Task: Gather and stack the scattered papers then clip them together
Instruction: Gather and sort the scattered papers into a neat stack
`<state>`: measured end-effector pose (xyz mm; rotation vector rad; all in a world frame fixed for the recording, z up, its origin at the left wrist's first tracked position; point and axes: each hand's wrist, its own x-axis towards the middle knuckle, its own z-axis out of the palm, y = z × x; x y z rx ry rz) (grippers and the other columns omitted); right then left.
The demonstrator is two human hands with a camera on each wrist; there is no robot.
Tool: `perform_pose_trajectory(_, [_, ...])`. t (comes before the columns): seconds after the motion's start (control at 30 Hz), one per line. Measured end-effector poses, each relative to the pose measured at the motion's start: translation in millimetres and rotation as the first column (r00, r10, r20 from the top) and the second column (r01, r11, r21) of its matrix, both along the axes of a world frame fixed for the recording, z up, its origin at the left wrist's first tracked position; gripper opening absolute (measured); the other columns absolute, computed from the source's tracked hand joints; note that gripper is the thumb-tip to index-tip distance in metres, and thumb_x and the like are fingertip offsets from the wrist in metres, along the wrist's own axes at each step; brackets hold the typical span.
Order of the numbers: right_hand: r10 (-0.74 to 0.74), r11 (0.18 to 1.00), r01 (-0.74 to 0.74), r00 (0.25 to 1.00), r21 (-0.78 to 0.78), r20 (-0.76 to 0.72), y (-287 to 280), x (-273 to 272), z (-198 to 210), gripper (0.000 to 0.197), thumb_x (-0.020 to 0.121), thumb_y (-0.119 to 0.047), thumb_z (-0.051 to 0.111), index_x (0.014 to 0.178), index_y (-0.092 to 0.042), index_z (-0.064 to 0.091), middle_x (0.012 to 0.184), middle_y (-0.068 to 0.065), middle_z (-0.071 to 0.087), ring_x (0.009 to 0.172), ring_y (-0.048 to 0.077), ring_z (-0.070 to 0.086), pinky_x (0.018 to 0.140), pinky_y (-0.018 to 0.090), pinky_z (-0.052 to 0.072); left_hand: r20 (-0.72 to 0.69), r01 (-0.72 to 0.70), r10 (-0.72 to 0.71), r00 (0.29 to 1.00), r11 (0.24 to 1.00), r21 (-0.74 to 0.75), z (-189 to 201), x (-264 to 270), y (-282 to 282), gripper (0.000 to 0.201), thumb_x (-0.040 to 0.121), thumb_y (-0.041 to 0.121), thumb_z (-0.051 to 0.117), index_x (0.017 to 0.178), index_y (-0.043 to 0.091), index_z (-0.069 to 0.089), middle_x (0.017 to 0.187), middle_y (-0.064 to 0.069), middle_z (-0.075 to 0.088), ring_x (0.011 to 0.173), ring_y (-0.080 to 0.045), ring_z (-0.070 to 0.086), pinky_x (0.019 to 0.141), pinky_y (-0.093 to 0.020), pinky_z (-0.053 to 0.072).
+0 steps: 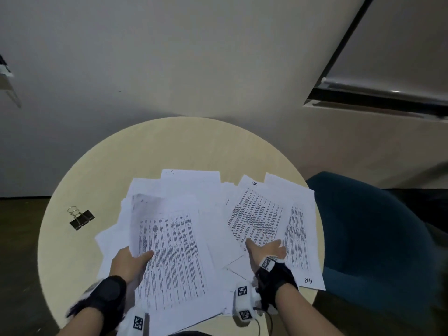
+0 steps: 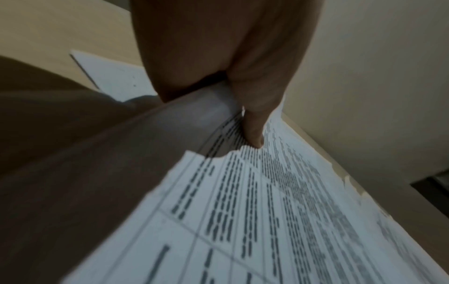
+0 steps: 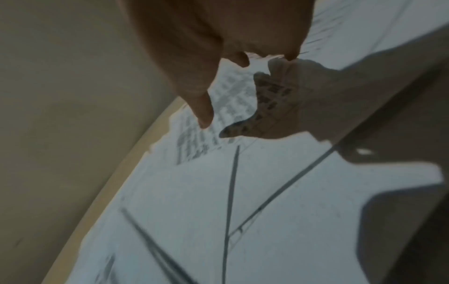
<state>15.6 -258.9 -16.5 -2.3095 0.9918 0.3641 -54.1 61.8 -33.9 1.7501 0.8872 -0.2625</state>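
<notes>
The printed sheet (image 1: 254, 214) lies flat among the scattered papers (image 1: 189, 190), long axis running away from the right hand (image 1: 266, 249), whose spread, straight fingers press its near edge; the left hand (image 1: 132, 260) pinches a lifted sheaf (image 1: 169, 258); the binder clip (image 1: 81, 218) sits well apart, nearer the left hand, on the round table (image 1: 194, 141).

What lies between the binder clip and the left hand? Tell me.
In the head view, bare table, then the edges of loose papers, separate the binder clip from the left hand.
</notes>
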Motion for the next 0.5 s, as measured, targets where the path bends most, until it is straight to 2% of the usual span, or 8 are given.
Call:
perform_pose_trajectory(0.07, [-0.001, 1.0, 0.001, 0.999, -0.002, -0.043, -4, -2, -4, 0.143, 0.05, -0.081, 0.068, 0.15, 0.002, 0.008, 0.158, 0.021, 0.01, 0.146, 0.034, 0.011, 0.117, 0.048, 0.019, -0.007, 0.035, -0.034, 0.999, 0.992, 0.117, -4, 1, 0, 0.028, 0.08, 0.02, 0.075, 0.068, -0.002, 0.062, 0.052, -0.013, 0.061, 0.047, -0.022, 0.053, 0.05, -0.027, 0.039])
perform_pose_trajectory(0.1, [0.033, 0.999, -0.034, 0.998, -0.004, -0.059, -5, -4, -10, 0.151, 0.044, -0.085, 0.067, 0.151, 0.0, 0.004, 0.159, 0.019, 0.007, 0.147, 0.033, 0.007, 0.118, 0.047, 0.015, -0.004, 0.03, -0.029, 1.0, 0.993, 0.117, -7, 3, -1, 0.029, 0.079, 0.021, 0.075, 0.07, -0.004, 0.063, 0.053, -0.014, 0.061, 0.047, -0.023, 0.053, 0.051, -0.028, 0.04])
perform_pose_trajectory(0.2, [0.215, 0.969, -0.228, 0.969, -0.097, -0.122, -1, -13, -17, 0.13, 0.069, -0.066, 0.069, 0.151, -0.006, -0.011, 0.161, 0.014, -0.007, 0.149, 0.032, -0.002, 0.119, 0.045, 0.009, 0.003, -0.004, 0.004, 1.0, 0.999, 0.035, -10, 3, 0, 0.029, 0.08, 0.017, 0.075, 0.068, -0.001, 0.057, 0.046, -0.012, 0.053, 0.04, -0.02, 0.044, 0.043, -0.024, 0.036])
perform_pose_trajectory(0.23, [0.264, 0.952, -0.28, 0.956, -0.121, -0.13, -1, -15, -18, 0.128, 0.071, -0.065, 0.068, 0.15, -0.007, -0.014, 0.161, 0.013, -0.008, 0.149, 0.032, -0.003, 0.12, 0.044, 0.008, -0.003, -0.011, 0.011, 1.0, 1.0, 0.016, -14, 4, 1, 0.029, 0.081, 0.016, 0.075, 0.067, 0.001, 0.055, 0.045, -0.011, 0.052, 0.04, -0.019, 0.042, 0.043, -0.024, 0.035])
perform_pose_trajectory(0.3, [0.325, 0.934, -0.342, 0.934, -0.101, -0.148, -6, -17, -17, 0.132, 0.069, -0.067, 0.069, 0.15, -0.01, -0.018, 0.161, 0.011, -0.011, 0.149, 0.031, -0.005, 0.121, 0.043, 0.007, -0.007, -0.013, 0.013, 1.0, 1.0, 0.014, -15, 4, 2, 0.03, 0.08, 0.017, 0.076, 0.066, 0.002, 0.054, 0.044, -0.012, 0.052, 0.04, -0.02, 0.043, 0.045, -0.027, 0.036])
perform_pose_trajectory(0.4, [0.393, 0.912, -0.406, 0.906, -0.065, -0.157, -11, -20, -13, 0.139, 0.063, -0.065, 0.074, 0.149, -0.016, -0.023, 0.161, 0.006, -0.013, 0.149, 0.029, -0.006, 0.121, 0.042, 0.01, -0.009, 0.004, -0.003, 1.0, 0.996, 0.092, -12, 6, 1, 0.032, 0.079, 0.021, 0.076, 0.063, 0.002, 0.056, 0.047, -0.013, 0.058, 0.044, -0.025, 0.051, 0.05, -0.027, 0.041])
perform_pose_trajectory(0.5, [0.291, 0.951, -0.301, 0.948, -0.067, -0.129, -15, -21, -14, 0.147, 0.056, -0.067, 0.078, 0.147, -0.019, -0.028, 0.159, 0.012, -0.02, 0.148, 0.032, -0.008, 0.12, 0.047, 0.012, -0.007, 0.03, -0.03, 1.0, 0.993, 0.115, -9, 6, 1, 0.033, 0.078, 0.024, 0.077, 0.062, 0.003, 0.057, 0.05, -0.014, 0.061, 0.048, -0.027, 0.055, 0.053, -0.031, 0.043])
